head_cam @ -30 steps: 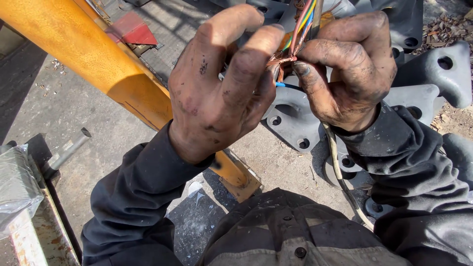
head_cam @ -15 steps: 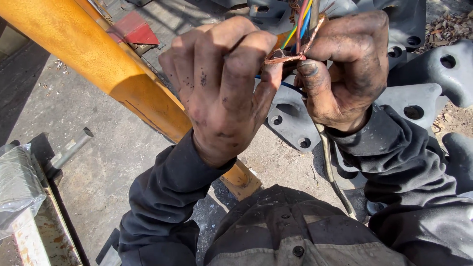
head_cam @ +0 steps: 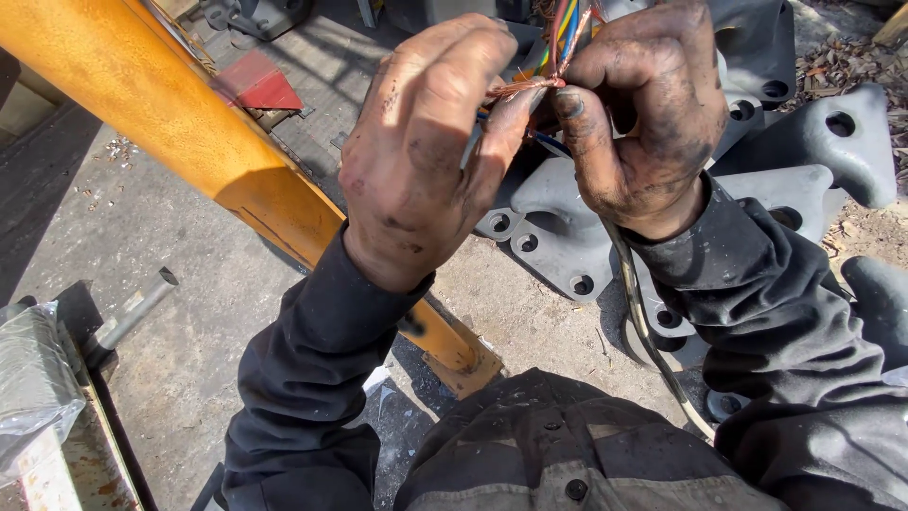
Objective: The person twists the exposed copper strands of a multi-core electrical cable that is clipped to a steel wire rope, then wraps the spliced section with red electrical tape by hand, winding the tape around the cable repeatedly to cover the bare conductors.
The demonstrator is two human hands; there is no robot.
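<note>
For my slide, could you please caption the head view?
Two grimy hands, left hand and right hand, pinch bare copper strands of a multicoloured cable beside a yellow beam.

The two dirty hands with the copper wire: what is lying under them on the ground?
Under the left hand and right hand lie grey metal plates with round holes on the concrete; the hands cover parts of them.

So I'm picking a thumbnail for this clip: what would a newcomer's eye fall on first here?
First, the two grimy hands at top centre: the left hand and right hand pinch bare copper strands where coloured wires fan out. Next, the thick yellow beam slanting from the upper left down to the concrete floor. Behind the hands lie grey metal castings with bolt holes.
</note>
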